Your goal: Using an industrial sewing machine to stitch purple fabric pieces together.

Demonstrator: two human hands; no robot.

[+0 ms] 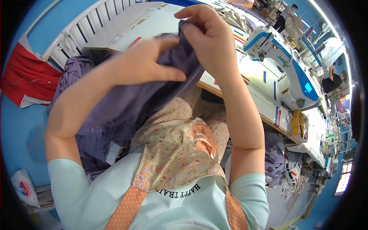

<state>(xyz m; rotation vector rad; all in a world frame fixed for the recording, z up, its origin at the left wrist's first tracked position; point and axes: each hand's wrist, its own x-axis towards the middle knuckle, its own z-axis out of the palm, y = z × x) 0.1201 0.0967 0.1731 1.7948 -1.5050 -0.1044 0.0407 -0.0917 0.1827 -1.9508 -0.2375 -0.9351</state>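
Purple fabric (153, 92), long axis running from the upper right, where it is held up in front of the white surface (161, 19), down to the lower left toward the person's lap. It is a plain, dull purple cloth, soft and deeply creased, bunched narrow at its raised end and spreading into loose folds lower down. Left hand (147, 63): fingers closed over the cloth, thumb pressed along its upper side. Right hand (209, 38): fingers pinching the raised end, just above the left hand. The cloth passes under both hands and drapes over a floral apron (172, 153). A white and blue sewing machine (283, 65) stands right of the fabric.
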